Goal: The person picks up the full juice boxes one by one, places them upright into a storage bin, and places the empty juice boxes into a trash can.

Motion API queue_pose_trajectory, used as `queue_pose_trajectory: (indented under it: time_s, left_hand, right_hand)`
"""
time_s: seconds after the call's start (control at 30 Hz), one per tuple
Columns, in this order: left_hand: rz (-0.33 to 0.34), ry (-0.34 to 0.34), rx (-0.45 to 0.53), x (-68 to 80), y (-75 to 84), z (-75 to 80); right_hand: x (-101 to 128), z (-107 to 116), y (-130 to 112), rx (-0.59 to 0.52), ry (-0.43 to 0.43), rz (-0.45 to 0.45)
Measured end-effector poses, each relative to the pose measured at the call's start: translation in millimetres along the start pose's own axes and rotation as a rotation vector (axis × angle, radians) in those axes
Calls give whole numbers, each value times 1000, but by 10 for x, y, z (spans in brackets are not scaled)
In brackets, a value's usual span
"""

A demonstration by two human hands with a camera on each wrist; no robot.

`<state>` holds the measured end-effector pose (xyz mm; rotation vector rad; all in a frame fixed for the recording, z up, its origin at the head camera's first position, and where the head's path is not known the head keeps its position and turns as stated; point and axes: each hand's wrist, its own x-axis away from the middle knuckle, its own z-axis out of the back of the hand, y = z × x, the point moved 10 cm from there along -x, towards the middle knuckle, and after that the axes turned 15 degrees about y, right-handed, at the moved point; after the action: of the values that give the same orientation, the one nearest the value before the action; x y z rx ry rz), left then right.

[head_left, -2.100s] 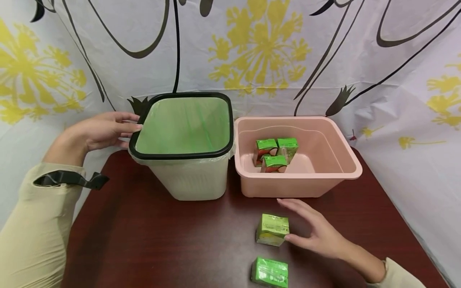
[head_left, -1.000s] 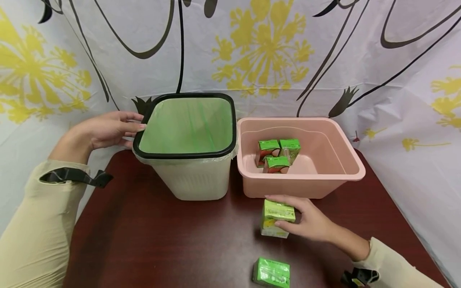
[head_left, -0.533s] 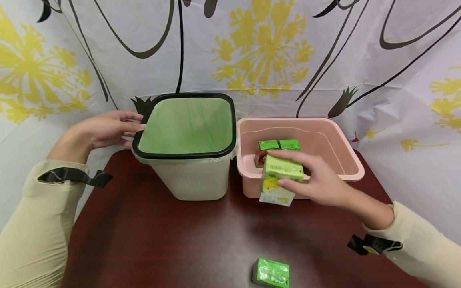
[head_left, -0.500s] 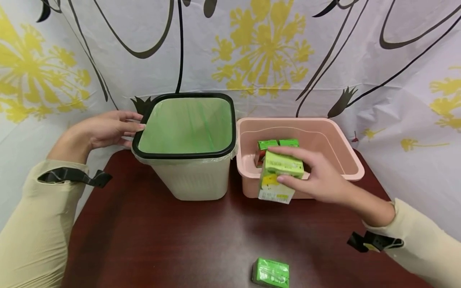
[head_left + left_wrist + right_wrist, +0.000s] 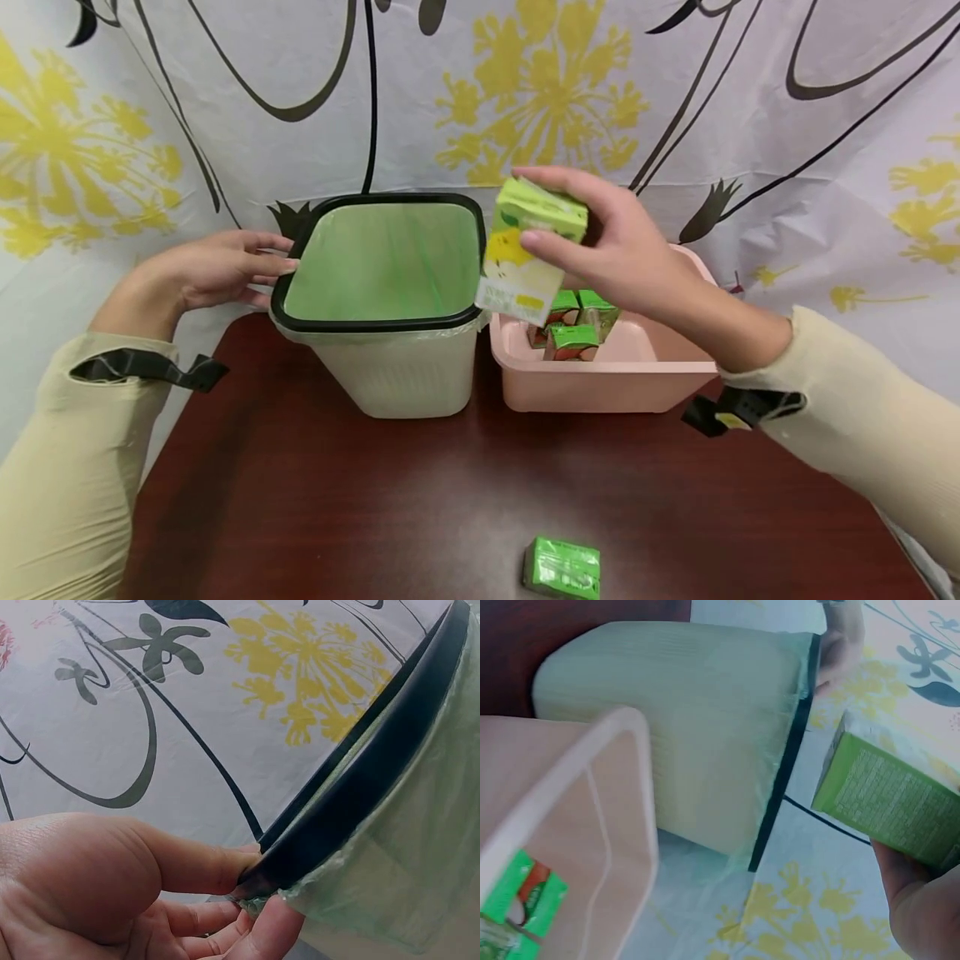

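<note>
My left hand point(image 5: 217, 271) pinches the black rim point(image 5: 352, 787) of a white waste bin point(image 5: 405, 375), thumb on top and fingers below. A pale green liner point(image 5: 382, 258) covers the bin's inside and hangs over its edge. Raised above the left part of a pink tub point(image 5: 592, 387), my right hand point(image 5: 611, 242) grips a yellow-green drink carton point(image 5: 528, 250). The carton is tilted, its lower end close to the bin's right rim. In the right wrist view the carton point(image 5: 900, 799) shows a green printed side, with the fingers partly out of frame.
Inside the tub stand several small green-topped cartons point(image 5: 573, 337), partly behind my held one. Another green carton point(image 5: 562, 568) lies near the front of the dark wooden table point(image 5: 337, 500). A flowered cloth point(image 5: 420, 100) hangs close behind both containers.
My right hand took hold of the yellow-green carton on the table, lifted it past the tub's front, then up and left towards the bin. The left hand stayed at the rim.
</note>
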<state>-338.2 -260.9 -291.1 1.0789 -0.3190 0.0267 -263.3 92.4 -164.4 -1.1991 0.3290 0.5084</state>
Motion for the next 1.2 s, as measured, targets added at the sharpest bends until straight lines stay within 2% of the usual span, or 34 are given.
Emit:
queue_pose_trajectory:
  time_s: [0.23, 0.4, 0.5, 0.8, 1.03, 1.2]
  left_hand:
    - [4, 4, -7, -1, -4, 10]
    - [10, -11, -12, 21, -7, 1]
    - [14, -18, -19, 37, -14, 0]
    - [6, -20, -17, 26, -10, -9]
    - [7, -5, -15, 16, -13, -7]
    - [-3, -8, -24, 17, 6, -11]
  right_hand:
    - [-358, -284, -13, 0, 18, -33]
    - [-484, -561, 58, 5, 16, -92]
    - [-518, -735, 94, 28, -3, -96]
    - [-518, -1045, 245, 246, -76, -82]
    - [-445, -1126, 297, 241, -152, -91]
    - [-339, -1059, 194, 280, -172, 8]
